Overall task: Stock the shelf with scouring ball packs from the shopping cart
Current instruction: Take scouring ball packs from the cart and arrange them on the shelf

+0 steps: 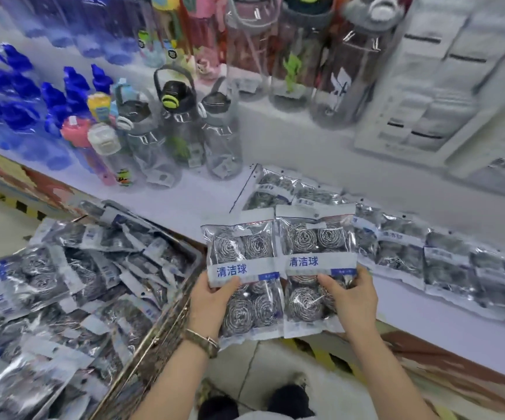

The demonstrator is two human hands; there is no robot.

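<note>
Near shelf (202,195), left hand (212,301) pinching left pack (242,256), right hand (351,301) (likewise) right pack (315,247)

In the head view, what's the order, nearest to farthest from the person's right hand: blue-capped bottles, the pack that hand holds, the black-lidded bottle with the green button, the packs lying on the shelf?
From the right hand:
1. The held pack, in its grip.
2. The packs on the shelf, just right.
3. The black-lidded bottle, back left.
4. The blue-capped bottles, far left.

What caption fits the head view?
Left hand holds the left pack, right hand the right pack, before the shelf, where more packs lie; full cart at left.
</note>
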